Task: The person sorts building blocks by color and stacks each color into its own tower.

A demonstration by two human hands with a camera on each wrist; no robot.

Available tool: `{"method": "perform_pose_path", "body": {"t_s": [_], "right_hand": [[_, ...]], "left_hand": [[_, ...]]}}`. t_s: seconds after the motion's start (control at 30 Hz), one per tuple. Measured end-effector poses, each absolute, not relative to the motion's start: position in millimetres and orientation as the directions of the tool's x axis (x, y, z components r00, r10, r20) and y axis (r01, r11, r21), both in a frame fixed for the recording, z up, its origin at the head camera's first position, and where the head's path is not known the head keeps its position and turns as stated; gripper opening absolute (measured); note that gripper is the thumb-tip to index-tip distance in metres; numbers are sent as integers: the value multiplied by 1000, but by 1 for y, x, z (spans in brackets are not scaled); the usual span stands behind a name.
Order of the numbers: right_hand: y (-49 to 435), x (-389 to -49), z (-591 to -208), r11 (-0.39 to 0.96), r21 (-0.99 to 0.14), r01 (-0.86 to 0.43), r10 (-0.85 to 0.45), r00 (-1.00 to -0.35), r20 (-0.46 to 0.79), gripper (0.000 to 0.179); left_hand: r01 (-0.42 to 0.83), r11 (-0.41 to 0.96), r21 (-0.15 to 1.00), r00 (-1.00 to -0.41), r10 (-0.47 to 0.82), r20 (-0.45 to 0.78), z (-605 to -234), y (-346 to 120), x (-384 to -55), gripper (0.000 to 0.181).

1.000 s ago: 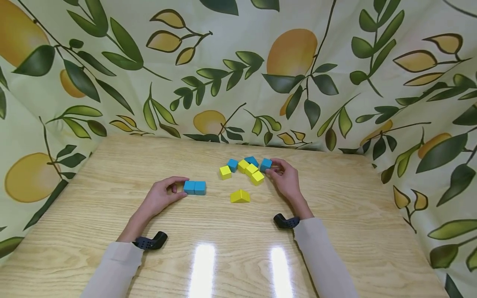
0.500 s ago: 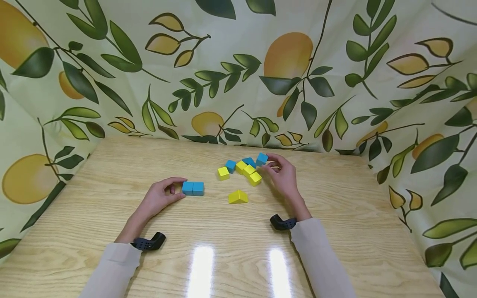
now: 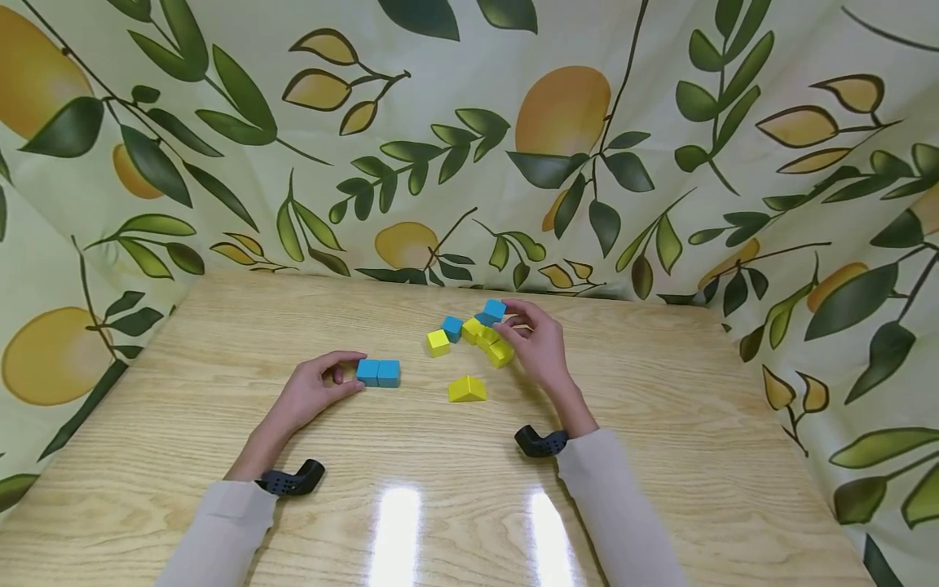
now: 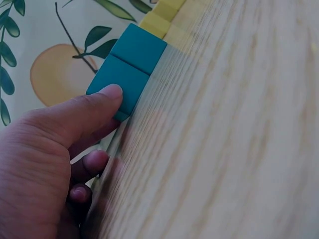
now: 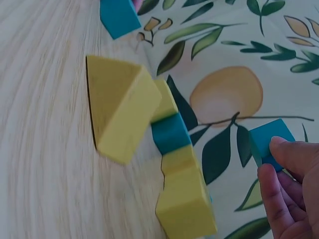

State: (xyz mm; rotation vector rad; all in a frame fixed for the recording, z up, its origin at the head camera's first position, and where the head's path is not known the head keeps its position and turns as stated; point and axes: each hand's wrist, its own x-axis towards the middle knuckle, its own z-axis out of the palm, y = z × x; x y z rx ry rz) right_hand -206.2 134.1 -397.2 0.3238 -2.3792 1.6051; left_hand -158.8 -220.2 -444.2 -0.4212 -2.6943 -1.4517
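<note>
Thumb and forefinger of my left hand (image 3: 311, 389) pinch the left one of two blue cubes (image 3: 378, 373), which sit side by side on the table. In the left wrist view the thumb lies on the near blue cube (image 4: 117, 82). My right hand (image 3: 537, 340) pinches another blue cube (image 5: 271, 139) between thumb and fingers, held up off the table. Seen from the head, this cube hangs over the back of a loose group of yellow cubes (image 3: 500, 353), hiding most of a blue block behind them.
A yellow triangular block (image 3: 467, 390) lies in front of the group. One blue cube (image 3: 451, 328) and one yellow cube (image 3: 438, 343) stand at the group's left side. A printed fabric backdrop (image 3: 440, 163) rises behind the wooden table (image 3: 352, 456).
My right hand has lifted its blue cube and carried it left, from the group's right side to over its back. The left hand stays on its cube.
</note>
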Motion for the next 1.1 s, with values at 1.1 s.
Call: {"method": "perform_pose_path", "body": {"t_s": [1.1], "right_hand": [[30, -192, -402, 309, -865, -394, -254, -911, 324, 38]], "left_hand": [[256, 481, 838, -962, 212, 172, -443, -223, -159, 46]]}}
